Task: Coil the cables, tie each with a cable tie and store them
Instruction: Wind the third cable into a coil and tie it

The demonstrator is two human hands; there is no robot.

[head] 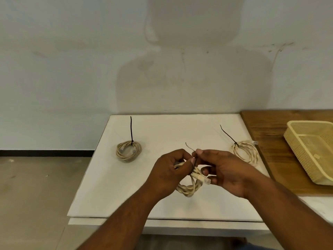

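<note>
Above the white counter (162, 127), left hand (167, 170) grips a coiled beige cable (189, 190); right hand (228, 170) apparently pinches its thin black cable tie (195, 163).

No text or labels can be read anywhere.

A white tabletop (162, 129) fills the middle, its far edge up against a pale wall (72, 60) — and on that wall sits a broad grey shadow (194, 78) of a head and shoulders. To the right, a brown wooden surface (266, 141) lies just beside the white one. Down on the left a beige floor (36, 186) shows, with a black skirting strip (45, 153) running where floor meets wall. Faint scuffs (277, 49) mark the wall, upper right.
</note>
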